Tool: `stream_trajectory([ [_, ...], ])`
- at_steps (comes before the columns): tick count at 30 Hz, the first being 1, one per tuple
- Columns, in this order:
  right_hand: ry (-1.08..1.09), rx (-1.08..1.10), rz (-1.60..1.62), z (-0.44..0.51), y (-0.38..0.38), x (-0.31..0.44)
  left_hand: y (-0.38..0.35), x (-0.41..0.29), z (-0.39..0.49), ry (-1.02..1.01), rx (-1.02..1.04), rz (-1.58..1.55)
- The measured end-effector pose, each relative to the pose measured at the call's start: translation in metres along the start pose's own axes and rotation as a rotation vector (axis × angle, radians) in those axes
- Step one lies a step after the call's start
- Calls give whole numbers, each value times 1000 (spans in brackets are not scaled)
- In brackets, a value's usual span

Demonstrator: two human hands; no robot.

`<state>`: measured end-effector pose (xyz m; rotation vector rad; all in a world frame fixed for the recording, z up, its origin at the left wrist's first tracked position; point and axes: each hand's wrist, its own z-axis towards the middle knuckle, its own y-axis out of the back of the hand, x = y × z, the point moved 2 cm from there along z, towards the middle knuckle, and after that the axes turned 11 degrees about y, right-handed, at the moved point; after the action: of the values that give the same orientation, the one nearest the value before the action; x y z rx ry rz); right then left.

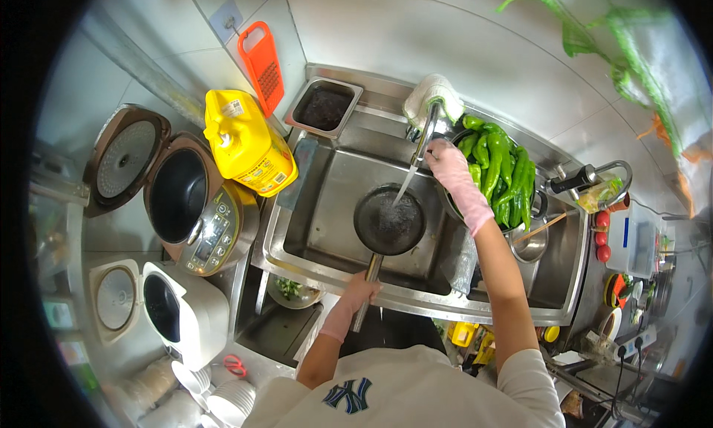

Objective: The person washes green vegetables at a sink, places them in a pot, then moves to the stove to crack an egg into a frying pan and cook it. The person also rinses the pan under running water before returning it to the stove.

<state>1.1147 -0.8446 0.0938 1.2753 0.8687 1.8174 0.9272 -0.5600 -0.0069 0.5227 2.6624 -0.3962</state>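
My left hand, in a pink glove, is closed around the metal handle of a dark frying pan, held over the left basin of a steel sink. Water runs from the faucet into the pan and ripples there. My right hand, also gloved in pink, is at the faucet beside its spout; its fingers are partly hidden, and whether they grip it I cannot tell. A white cloth is draped over the faucet's base. Long green peppers fill a pot to the right of my right hand.
Left of the sink stand a yellow jug, an open rice cooker and a white one. A steel tray of dark contents sits at the back-left corner. A steel bowl and a second faucet are on the right.
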Motion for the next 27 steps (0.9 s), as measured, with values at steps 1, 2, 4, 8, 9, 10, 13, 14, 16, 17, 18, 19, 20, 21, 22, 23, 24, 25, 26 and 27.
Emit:
stream_trajectory([
  [1,33,38,-81,14,-10,-6,0,-1,0,-15,-1,-21],
  [2,-46,82,-103,27,-21,-13,0,-1,-1,-2,-4,-29],
  [4,-51,91,-165,50,-39,-24,-1,0,-1,-4,-15,-30],
  [8,73,227,-166,63,-59,-46,-4,0,1,-34,-30,-28],
  [9,51,272,-199,64,-65,-52,-4,1,2,-1,-38,-15],
  [10,63,292,-228,65,-70,-57,-5,0,3,-29,-20,-58],
  [13,-149,260,263,66,-86,-72,-5,-2,4,-39,0,-103],
  [14,-267,202,500,66,-91,-77,-5,-3,4,-63,3,-91],
  [16,-120,256,231,65,-94,-82,-5,-5,4,-81,7,-86],
  [17,-49,270,94,65,-94,-84,-5,-6,4,-71,9,-93],
  [18,56,205,3,64,-94,-83,-6,-6,5,-40,9,-88],
  [19,162,139,-88,62,-93,-81,-7,-8,5,-71,-1,-87],
  [20,179,170,-199,62,-93,-82,-8,-10,6,-79,-13,-74],
  [21,254,105,-203,61,-92,-80,-9,-10,7,-67,-27,-49],
  [22,241,138,-228,61,-92,-80,-11,-12,8,-81,-16,-71],
  [23,213,182,-272,61,-92,-81,-13,-13,9,-75,-8,-80],
  [24,227,163,-252,60,-92,-80,-14,-13,9,-52,-2,-74],
  [25,229,155,-252,61,-91,-79,-15,-13,10,-67,2,-92],
  [26,213,167,-272,61,-91,-80,-16,-13,11,-65,3,-96],
  [27,252,134,-263,62,-90,-79,-17,-12,12,-47,-2,-81],
])
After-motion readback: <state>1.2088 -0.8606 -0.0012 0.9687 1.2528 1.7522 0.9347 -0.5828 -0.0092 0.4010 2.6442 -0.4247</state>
